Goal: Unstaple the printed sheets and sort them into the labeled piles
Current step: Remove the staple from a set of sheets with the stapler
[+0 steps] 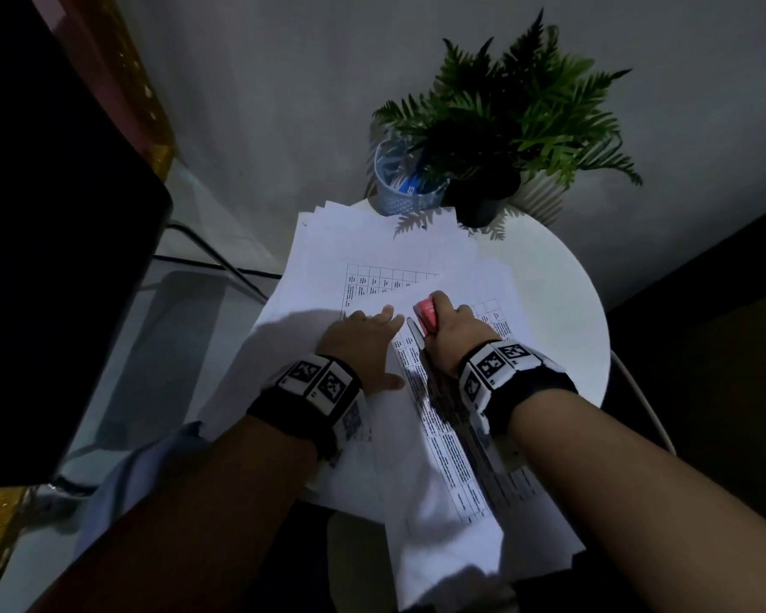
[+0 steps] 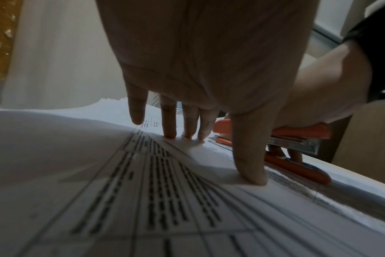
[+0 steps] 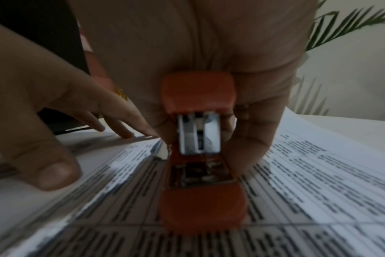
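**Stapler's back end worked against a bound corner as sorting waits**

Fingers [image 2: 168, 125] of the left hand [image 1: 363, 342] are straight and spread, tips and thumb pressing the printed sheets [image 1: 443, 440] flat on the round white tabletop [image 1: 562, 303]. Just beside them the right hand [image 1: 449, 338] is curled round a small orange stapler [image 3: 200, 153], its base lying on the paper and its nose pointing back towards the wrist, the far end near the left fingertips. Whether a staple is caught there cannot be told; the spot is hidden by the hand. The table-printed pages lie in loose, overlapping layers across the tabletop and hang over its near edge. No labels and no separate piles can be made out in the dim light, so the work appears to be at the unstapling stage, with the sorting seemingly all left to do. Behind the papers stand a pale mesh cup [image 1: 405, 188] of small supplies and a potted fern [image 1: 518, 121].
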`<state>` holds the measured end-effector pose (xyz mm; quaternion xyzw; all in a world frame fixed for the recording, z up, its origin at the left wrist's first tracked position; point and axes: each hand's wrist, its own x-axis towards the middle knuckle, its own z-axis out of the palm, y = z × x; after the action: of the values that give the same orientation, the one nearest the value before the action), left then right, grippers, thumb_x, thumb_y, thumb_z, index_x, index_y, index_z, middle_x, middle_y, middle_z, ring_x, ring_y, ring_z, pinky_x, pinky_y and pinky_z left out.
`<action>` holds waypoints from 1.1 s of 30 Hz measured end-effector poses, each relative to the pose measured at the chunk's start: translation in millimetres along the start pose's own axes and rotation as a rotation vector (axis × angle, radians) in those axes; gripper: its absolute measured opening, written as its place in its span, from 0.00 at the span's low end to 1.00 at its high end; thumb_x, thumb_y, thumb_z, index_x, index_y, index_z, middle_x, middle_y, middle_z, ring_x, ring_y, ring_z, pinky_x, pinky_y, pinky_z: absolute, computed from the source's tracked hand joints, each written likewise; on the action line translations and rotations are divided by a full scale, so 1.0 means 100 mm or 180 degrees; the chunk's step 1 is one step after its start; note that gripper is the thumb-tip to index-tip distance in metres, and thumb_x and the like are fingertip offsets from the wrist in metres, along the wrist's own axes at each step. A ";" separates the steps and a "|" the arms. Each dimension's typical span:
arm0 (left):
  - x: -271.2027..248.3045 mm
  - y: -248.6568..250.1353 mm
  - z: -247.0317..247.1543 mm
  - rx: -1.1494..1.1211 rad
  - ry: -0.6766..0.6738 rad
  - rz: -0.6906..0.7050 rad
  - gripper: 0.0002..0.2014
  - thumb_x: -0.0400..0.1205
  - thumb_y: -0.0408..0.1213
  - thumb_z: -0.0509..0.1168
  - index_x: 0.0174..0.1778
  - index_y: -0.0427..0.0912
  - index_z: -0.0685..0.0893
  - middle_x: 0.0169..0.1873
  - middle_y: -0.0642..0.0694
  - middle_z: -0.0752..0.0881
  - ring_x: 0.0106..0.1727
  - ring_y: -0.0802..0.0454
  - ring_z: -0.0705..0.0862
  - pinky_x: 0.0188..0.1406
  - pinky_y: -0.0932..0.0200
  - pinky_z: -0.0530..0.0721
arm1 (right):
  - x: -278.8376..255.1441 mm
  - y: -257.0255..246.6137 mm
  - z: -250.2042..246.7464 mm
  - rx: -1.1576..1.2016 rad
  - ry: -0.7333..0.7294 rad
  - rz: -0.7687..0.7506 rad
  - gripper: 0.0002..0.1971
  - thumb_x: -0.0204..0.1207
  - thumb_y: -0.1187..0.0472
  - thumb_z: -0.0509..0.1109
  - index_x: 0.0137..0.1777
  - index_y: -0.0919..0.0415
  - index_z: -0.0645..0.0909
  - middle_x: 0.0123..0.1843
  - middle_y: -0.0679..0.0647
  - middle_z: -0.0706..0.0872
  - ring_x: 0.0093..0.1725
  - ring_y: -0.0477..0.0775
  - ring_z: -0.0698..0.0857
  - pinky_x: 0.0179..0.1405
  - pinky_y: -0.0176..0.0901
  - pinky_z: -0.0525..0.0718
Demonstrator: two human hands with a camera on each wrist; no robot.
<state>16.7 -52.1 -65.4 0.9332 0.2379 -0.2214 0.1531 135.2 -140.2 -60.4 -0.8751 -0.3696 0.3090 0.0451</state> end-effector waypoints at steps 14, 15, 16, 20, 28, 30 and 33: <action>0.00 0.01 -0.05 0.0128 -0.0164 0.0080 0.45 0.76 0.59 0.66 0.83 0.48 0.49 0.84 0.50 0.46 0.78 0.43 0.60 0.72 0.47 0.67 | 0.18 0.00 0.01 -0.0182 0.0095 -0.0285 0.32 0.83 0.49 0.55 0.83 0.50 0.45 0.60 0.65 0.81 0.56 0.66 0.82 0.46 0.49 0.76; -0.01 0.02 -0.05 0.0137 -0.0181 0.0087 0.45 0.77 0.59 0.66 0.83 0.48 0.49 0.84 0.51 0.46 0.78 0.43 0.59 0.71 0.47 0.69 | 0.19 0.02 0.01 -0.0151 0.0093 -0.0331 0.31 0.83 0.50 0.55 0.83 0.51 0.46 0.58 0.65 0.83 0.54 0.66 0.83 0.45 0.48 0.75; -0.01 0.02 -0.05 0.0137 -0.0194 0.0089 0.45 0.77 0.60 0.66 0.83 0.49 0.49 0.84 0.52 0.46 0.77 0.44 0.59 0.70 0.47 0.69 | 0.20 0.03 0.00 -0.0112 0.0084 -0.0365 0.31 0.83 0.50 0.55 0.82 0.52 0.48 0.56 0.65 0.84 0.53 0.65 0.83 0.45 0.47 0.75; 0.00 0.02 -0.08 0.0143 -0.0270 0.0071 0.45 0.76 0.60 0.66 0.83 0.50 0.50 0.83 0.54 0.47 0.77 0.44 0.59 0.68 0.47 0.71 | 0.21 0.05 -0.04 -0.0069 0.0044 -0.0455 0.29 0.83 0.50 0.56 0.80 0.56 0.53 0.55 0.66 0.85 0.52 0.65 0.83 0.46 0.46 0.75; 0.00 0.02 -0.09 0.0164 -0.0337 0.0030 0.45 0.76 0.59 0.66 0.83 0.50 0.49 0.83 0.55 0.47 0.78 0.44 0.58 0.69 0.43 0.71 | 0.26 0.07 -0.05 0.0075 -0.0049 -0.0413 0.26 0.83 0.53 0.57 0.78 0.56 0.56 0.54 0.65 0.85 0.44 0.61 0.77 0.43 0.44 0.69; 0.00 0.02 -0.09 0.0189 -0.0315 0.0038 0.45 0.76 0.59 0.66 0.83 0.50 0.50 0.83 0.54 0.47 0.78 0.44 0.58 0.69 0.43 0.72 | 0.26 0.08 -0.06 0.0092 -0.0056 -0.0426 0.26 0.83 0.53 0.57 0.78 0.56 0.56 0.55 0.65 0.85 0.48 0.63 0.81 0.43 0.44 0.69; 0.00 0.03 -0.10 0.0219 -0.0299 0.0042 0.45 0.76 0.59 0.66 0.83 0.49 0.50 0.84 0.54 0.48 0.78 0.44 0.59 0.69 0.44 0.71 | 0.27 0.09 -0.07 0.0148 -0.0084 -0.0379 0.27 0.83 0.53 0.57 0.79 0.56 0.55 0.59 0.66 0.84 0.56 0.66 0.82 0.47 0.45 0.72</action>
<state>21.7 -50.3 -56.9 0.9281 0.2165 -0.2719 0.1333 159.1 -127.2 -71.3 -0.8462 -0.4143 0.3258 0.0789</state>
